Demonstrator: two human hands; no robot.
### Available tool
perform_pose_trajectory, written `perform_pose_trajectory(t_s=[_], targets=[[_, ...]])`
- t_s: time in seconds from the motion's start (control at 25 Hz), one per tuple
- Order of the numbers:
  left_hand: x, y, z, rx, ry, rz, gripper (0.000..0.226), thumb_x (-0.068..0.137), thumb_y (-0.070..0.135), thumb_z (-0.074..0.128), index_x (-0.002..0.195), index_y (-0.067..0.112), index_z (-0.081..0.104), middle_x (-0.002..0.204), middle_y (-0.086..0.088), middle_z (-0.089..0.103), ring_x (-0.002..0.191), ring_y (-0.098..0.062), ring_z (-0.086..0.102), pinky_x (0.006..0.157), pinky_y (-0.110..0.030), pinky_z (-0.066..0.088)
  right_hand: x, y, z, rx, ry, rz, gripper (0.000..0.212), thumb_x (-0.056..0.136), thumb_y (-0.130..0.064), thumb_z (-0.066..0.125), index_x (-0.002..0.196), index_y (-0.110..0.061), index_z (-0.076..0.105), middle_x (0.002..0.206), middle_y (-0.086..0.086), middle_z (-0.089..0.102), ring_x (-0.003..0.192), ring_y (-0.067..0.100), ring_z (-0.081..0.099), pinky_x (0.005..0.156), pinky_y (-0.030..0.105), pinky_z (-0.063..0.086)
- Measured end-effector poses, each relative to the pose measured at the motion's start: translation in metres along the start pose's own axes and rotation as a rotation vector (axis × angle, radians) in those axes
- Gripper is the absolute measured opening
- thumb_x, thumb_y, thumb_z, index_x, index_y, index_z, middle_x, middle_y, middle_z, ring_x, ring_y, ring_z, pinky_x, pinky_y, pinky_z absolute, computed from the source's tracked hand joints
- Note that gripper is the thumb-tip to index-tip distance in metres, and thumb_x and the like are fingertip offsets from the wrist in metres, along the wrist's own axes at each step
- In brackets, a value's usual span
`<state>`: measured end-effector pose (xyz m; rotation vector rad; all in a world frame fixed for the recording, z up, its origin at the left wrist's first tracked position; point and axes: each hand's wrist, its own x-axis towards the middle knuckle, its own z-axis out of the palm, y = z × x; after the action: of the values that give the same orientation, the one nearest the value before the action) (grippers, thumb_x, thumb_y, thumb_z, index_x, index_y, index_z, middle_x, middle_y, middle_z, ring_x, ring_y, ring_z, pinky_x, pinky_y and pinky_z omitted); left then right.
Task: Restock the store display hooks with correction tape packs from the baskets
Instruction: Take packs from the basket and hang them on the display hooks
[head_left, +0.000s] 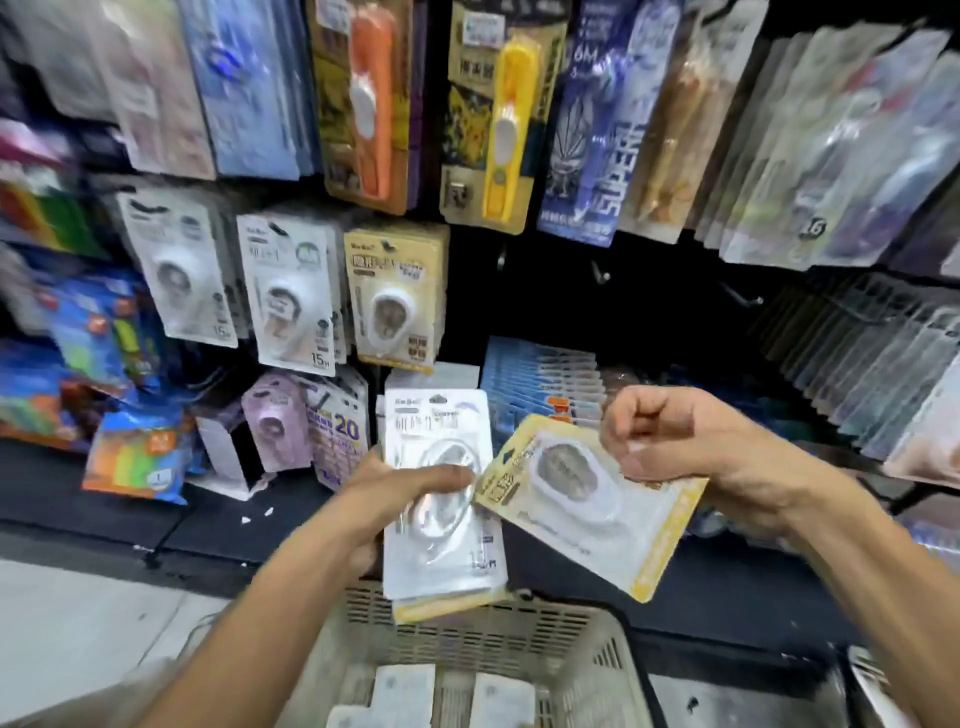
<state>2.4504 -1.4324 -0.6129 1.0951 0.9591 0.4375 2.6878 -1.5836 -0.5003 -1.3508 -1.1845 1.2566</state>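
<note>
Packs (434, 691) in basket (597, 670), both hands holding

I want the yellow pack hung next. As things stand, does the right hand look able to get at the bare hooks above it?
Probably yes. The right hand pinches the yellow pack, and the bare hooks stand just above it with nothing between.

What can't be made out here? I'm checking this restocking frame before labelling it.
- Head view: how many packs sit behind the white-carded correction tape pack; the left hand covers the stack.
- Print on the yellow-carded correction tape pack in the right hand: motion blur.
- Contents of the beige slotted plastic basket: cut by the bottom edge.
</note>
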Motion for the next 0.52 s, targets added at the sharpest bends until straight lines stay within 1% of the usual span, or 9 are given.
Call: perform_pose_trajectory(t_s=[0.04,0.08,0.16,0.24,0.28,0.32,0.4,0.44,0.52], targets=[[-0.005,0.027,-0.005,0.003,0.011,0.049,0.079,0.037,0.024,0.097,0.112,0.015,0.074,0.097,-0.007,0.081,0.089,-0.029,0.078,0.085,-0.046,0.062,0.000,-0.010,-0.004,-0.020,0.031,-0.057,0.027,0.068,0.009,0.070,0.074,-0.016,0.063,0.078,0.005,0.057,0.065,0.019,0.046,0.057,0.032,0.035],[-0.011,0.055,-0.010,0.021,0.029,0.103,0.079,0.037,0.023,0.096,0.112,0.015,0.073,0.096,-0.008,0.081,0.088,-0.030,0.079,0.084,-0.047,0.063,0.004,-0.018,-0.004,-0.017,0.080,-0.109,0.031,0.065,0.011,0.072,0.071,-0.018,0.064,0.078,0.005,0.055,0.065,0.020,0.045,0.057,0.033,0.033],[-0.023,0.102,-0.022,0.087,0.057,0.213,0.082,0.037,0.019,0.098,0.114,0.016,0.070,0.094,-0.006,0.081,0.084,-0.027,0.079,0.073,-0.042,0.065,0.015,-0.026,0.001,0.050,0.203,-0.210,0.033,0.062,0.010,0.077,0.065,-0.020,0.065,0.077,0.008,0.053,0.059,0.018,0.048,0.052,0.028,0.037],[-0.033,0.127,-0.034,0.133,0.094,0.310,0.089,0.036,0.013,0.101,0.118,0.018,0.066,0.093,-0.002,0.082,0.080,-0.022,0.079,0.059,-0.032,0.062,0.030,-0.025,0.010,0.087,0.293,-0.293,0.033,0.069,0.011,0.072,0.065,-0.022,0.067,0.074,0.006,0.054,0.052,0.011,0.052,0.043,0.020,0.042],[-0.036,0.131,-0.038,0.119,0.123,0.314,0.092,0.033,0.013,0.101,0.118,0.018,0.066,0.093,-0.003,0.082,0.079,-0.024,0.079,0.057,-0.031,0.062,0.037,-0.021,0.014,0.077,0.317,-0.324,0.039,0.073,0.016,0.070,0.067,-0.022,0.068,0.074,0.006,0.055,0.051,0.009,0.052,0.044,0.018,0.043],[-0.039,0.131,-0.039,0.079,0.147,0.297,0.094,0.032,0.013,0.101,0.119,0.017,0.066,0.094,-0.006,0.081,0.079,-0.026,0.079,0.058,-0.035,0.062,0.044,-0.020,0.019,0.054,0.333,-0.351,0.043,0.076,0.018,0.069,0.069,-0.024,0.069,0.074,0.006,0.055,0.054,0.008,0.052,0.045,0.018,0.044],[-0.041,0.125,-0.040,0.014,0.175,0.278,0.088,0.035,0.019,0.099,0.118,0.017,0.069,0.096,-0.008,0.081,0.083,-0.029,0.079,0.068,-0.042,0.064,0.060,-0.021,0.026,-0.008,0.382,-0.405,0.044,0.078,0.017,0.069,0.073,-0.027,0.070,0.074,0.003,0.059,0.059,0.008,0.053,0.050,0.018,0.045],[-0.039,0.126,-0.039,-0.003,0.189,0.288,0.086,0.035,0.023,0.098,0.116,0.018,0.071,0.097,-0.007,0.081,0.085,-0.030,0.079,0.075,-0.045,0.063,0.069,-0.024,0.028,-0.027,0.415,-0.426,0.047,0.079,0.018,0.067,0.075,-0.030,0.071,0.075,-0.001,0.062,0.062,0.007,0.055,0.053,0.018,0.047],[-0.034,0.135,-0.041,-0.040,0.240,0.324,0.082,0.038,0.019,0.100,0.114,0.021,0.071,0.098,-0.005,0.081,0.088,-0.030,0.079,0.085,-0.051,0.061,0.085,-0.030,0.035,-0.052,0.474,-0.443,0.057,0.080,0.021,0.064,0.079,-0.035,0.070,0.080,-0.011,0.067,0.069,0.005,0.060,0.058,0.019,0.049]])
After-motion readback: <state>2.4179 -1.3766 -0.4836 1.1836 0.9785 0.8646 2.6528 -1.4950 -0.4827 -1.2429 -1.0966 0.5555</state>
